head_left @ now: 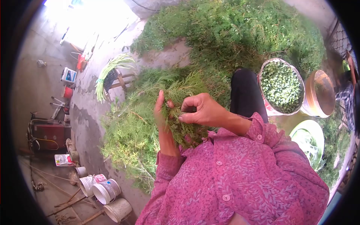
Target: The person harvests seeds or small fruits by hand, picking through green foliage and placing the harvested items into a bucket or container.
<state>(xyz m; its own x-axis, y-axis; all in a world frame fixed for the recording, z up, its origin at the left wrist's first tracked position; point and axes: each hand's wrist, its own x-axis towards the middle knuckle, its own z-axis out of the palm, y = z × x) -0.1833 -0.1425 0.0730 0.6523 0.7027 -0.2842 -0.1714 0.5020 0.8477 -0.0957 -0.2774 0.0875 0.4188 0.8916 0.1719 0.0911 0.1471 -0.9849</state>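
A feathery green conifer branch (187,84) lies across my lap, and my left hand (162,114) is wrapped around part of it, slightly smeared by motion. Close beside it, my right hand (202,108) is closed in a pinch, thumb and forefinger meeting at the foliage. What sits between those fingertips is too small to make out. To the right of my dark-trousered knee (245,92) stands a bucket (263,101) filled with small round green cones or seeds (281,86). More cut conifer branches (127,138) are heaped at the left and front of me.
A large pile of greenery (243,30) spreads ahead. Beside the full bucket are a brownish bucket (320,93) and a pale green basin (307,140). At left, a bundle of long green stems (101,80) rests on a small stool (122,80). Several white buckets (107,191) stand lower left.
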